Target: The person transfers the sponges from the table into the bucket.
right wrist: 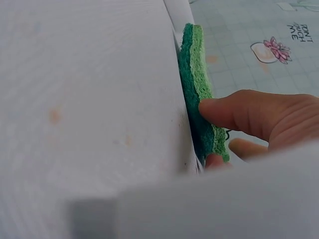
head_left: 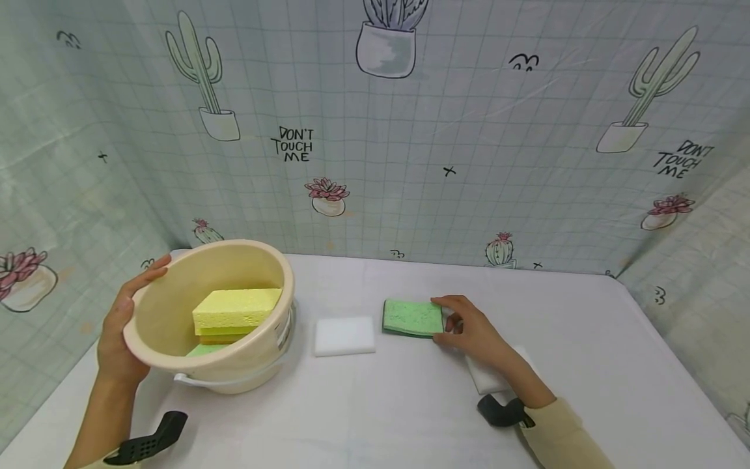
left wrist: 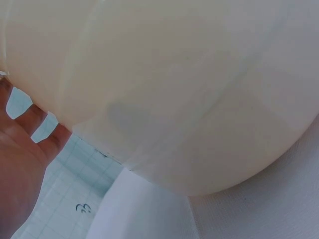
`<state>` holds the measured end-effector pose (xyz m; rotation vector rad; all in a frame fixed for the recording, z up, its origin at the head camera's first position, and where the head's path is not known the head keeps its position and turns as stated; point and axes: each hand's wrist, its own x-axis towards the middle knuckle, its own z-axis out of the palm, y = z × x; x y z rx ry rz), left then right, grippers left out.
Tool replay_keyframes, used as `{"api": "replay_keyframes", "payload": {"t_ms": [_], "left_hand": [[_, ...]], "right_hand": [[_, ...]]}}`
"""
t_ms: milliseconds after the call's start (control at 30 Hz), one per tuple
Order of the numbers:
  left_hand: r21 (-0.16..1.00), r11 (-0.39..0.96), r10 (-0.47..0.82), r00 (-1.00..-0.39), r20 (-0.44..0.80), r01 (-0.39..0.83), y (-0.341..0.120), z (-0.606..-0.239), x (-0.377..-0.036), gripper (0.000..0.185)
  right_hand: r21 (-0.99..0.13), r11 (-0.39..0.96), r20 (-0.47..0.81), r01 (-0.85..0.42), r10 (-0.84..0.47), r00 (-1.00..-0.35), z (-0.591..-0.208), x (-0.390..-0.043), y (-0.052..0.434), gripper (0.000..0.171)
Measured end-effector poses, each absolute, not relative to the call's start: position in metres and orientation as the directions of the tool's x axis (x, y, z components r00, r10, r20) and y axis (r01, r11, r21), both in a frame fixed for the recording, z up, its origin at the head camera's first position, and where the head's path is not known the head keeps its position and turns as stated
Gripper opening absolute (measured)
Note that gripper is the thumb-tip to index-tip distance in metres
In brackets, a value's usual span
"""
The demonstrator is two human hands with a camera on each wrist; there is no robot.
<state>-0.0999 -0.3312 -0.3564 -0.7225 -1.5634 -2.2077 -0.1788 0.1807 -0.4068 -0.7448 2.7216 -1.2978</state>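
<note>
A cream bucket leans toward the viewer on the white table, yellow sponges and part of a green one inside. My left hand holds it at its left side by the rim. In the left wrist view the fingers of the left hand lie along the bucket wall. Flat on the table is a green sponge with a darker green scouring layer underneath. My right hand pinches its right edge between thumb and fingers; some fingertips are hidden in the right wrist view.
A white sponge block lies between the bucket and the green sponge. Another white block is partly covered by my right forearm. Behind the table hangs a cactus-print cloth, which also closes both sides.
</note>
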Motion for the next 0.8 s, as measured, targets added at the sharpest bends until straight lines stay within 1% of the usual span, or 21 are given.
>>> {"api": "replay_keyframes", "payload": {"t_ms": [233,600,800], "left_hand": [[0.766,-0.338,0.017,-0.811,0.585,0.546,-0.3318,-0.3574,-0.1003,0.053],[0.761,-0.357,0.016,-0.811,0.585,0.542,-0.3316,-0.3584,-0.1013,0.054],[0.758,-0.366,0.027,-0.808,0.589,0.540,-0.3307,-0.3576,-0.1013,0.054]], "right_hand": [[-0.793,0.493,0.142,-0.359,-0.423,-0.895,-0.4097,-0.1822,0.1832,0.062],[-0.810,0.483,0.122,-0.331,-0.414,-0.902,-0.4079,-0.1808,0.1828,0.059],[-0.802,0.505,0.113,-0.320,-0.397,-0.911,-0.4066,-0.1801,0.1822,0.058]]}}
